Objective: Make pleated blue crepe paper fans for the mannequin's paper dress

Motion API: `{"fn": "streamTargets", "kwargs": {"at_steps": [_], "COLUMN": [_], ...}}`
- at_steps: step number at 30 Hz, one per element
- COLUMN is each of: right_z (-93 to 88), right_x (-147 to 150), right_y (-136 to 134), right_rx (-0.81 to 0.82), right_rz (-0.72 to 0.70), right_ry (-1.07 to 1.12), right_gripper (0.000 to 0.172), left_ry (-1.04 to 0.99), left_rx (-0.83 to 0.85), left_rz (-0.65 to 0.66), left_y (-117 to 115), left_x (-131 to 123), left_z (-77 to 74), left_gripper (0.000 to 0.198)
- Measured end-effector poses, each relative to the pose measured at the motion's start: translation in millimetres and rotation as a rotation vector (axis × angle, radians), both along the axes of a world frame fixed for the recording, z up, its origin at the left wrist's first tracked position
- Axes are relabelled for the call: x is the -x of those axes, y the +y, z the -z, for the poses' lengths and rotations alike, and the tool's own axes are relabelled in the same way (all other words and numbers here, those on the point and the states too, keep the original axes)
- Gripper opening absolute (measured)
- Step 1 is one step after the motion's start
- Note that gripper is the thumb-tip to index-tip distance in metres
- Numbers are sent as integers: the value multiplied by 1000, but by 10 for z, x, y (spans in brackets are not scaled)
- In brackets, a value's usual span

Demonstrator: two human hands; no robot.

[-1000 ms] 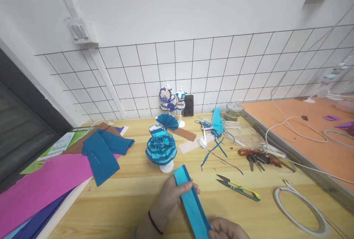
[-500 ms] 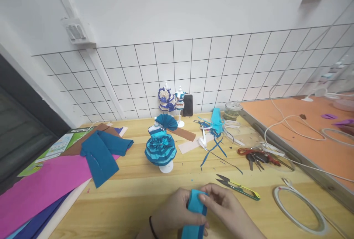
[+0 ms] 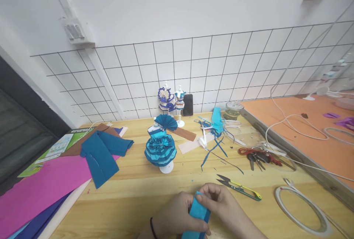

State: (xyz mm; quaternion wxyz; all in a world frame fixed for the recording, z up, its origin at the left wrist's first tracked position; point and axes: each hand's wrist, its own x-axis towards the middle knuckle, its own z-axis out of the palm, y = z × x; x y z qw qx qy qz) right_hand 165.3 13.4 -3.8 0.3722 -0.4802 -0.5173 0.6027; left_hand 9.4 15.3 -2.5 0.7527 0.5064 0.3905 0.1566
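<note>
A folded light-blue crepe paper strip (image 3: 197, 211) with a darker blue edge is held between both hands near the table's front edge. My left hand (image 3: 181, 211) is closed around its left side, the thumb lying across the front. At the upper right end, my right hand (image 3: 218, 202) pinches the strip between thumb and fingers. Beyond the hands stands a small white mannequin stand (image 3: 166, 168) wearing a ruffled blue paper dress (image 3: 160, 149), with a pleated dark-blue fan (image 3: 166, 122) at its shoulder. Yellow-handled thread snips (image 3: 239, 187) lie right of my right hand.
At left are stacked pink paper (image 3: 52, 180) and folded teal paper (image 3: 103, 154). Two small dressed mannequins and a phone (image 3: 188, 105) stand by the wall grid. Paper scraps (image 3: 217, 121), a glass jar (image 3: 233, 110), keys (image 3: 258, 158) and a tape roll (image 3: 302, 209) are at right.
The blue paper strip has tilted, its top end leaning further right. Both hands stay on it, with small finger shifts. The other things on the table look the same.
</note>
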Motion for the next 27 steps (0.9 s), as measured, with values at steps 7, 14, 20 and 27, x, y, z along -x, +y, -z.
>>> {"fn": "streamTargets", "kwargs": {"at_steps": [7,14,20,27], "right_z": [-19,59,439,100], "right_x": [-176,-849,-1137,-870], "right_y": [70,3,-142,-154], "right_rx": [-160,-529,-783,-352], "right_rz": [99,172,65,183], "right_ry": [-196,-984,-1212,-700], "right_gripper": [36,26,32,34], "left_ry": [-57,-221,-338,-405], "left_rx": [30,126,173,221], "left_rz": [-11,-145,-269,-324], "left_y": [3,109,150,170], "left_x": [7,45,37,55], "left_z": [41,119,128,153], "left_gripper": [24,36,33,33]}}
